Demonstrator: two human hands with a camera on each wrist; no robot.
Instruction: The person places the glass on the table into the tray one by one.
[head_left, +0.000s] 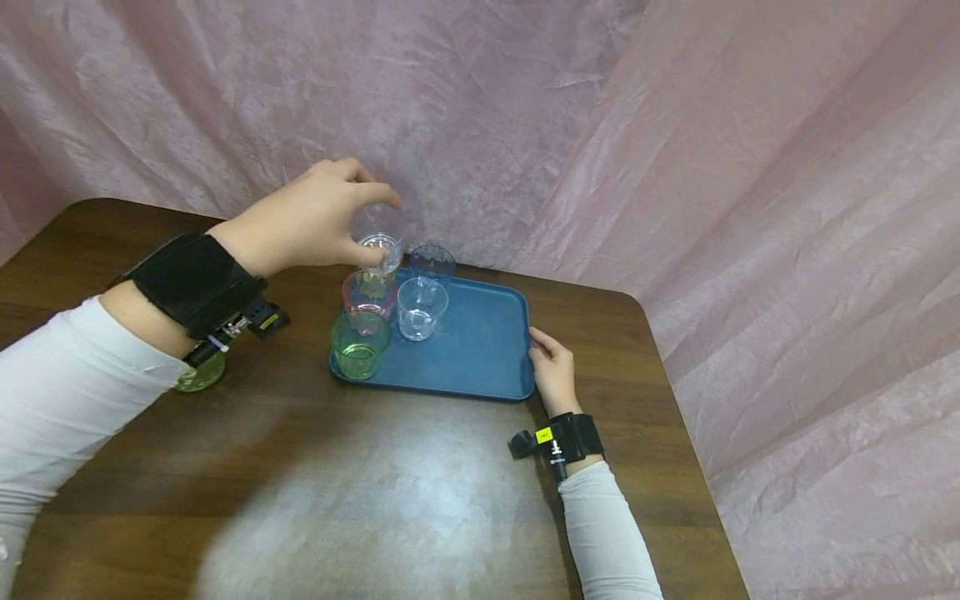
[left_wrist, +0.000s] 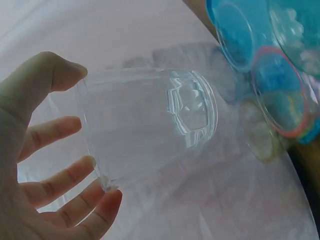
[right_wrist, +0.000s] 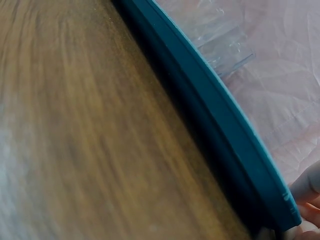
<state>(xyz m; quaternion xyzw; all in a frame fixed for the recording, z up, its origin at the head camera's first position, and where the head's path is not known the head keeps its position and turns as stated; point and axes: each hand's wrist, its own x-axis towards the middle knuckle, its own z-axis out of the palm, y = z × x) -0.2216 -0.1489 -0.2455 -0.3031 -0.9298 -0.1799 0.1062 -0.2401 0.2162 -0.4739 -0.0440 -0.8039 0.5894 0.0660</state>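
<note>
My left hand [head_left: 318, 217] pinches the rim of a clear cup [left_wrist: 145, 107] between thumb and fingertips. It holds the cup above the back left corner of a blue tray [head_left: 483, 342]. On the tray's left half stand a green cup [head_left: 360, 346], a red-rimmed cup [head_left: 370, 293], a blue cup [head_left: 432, 261] and another clear cup [head_left: 422, 308]. A yellowish cup [left_wrist: 257, 132] shows partly behind the red-rimmed one. My right hand [head_left: 553, 373] grips the tray's right edge, its fingertips at the tray wall [right_wrist: 235, 135] in the right wrist view.
A yellow-green cup [head_left: 201, 372] stands on the wooden table [head_left: 337, 483] left of the tray, partly hidden by my left forearm. A pink curtain [head_left: 480, 125] hangs close behind the table's back edge.
</note>
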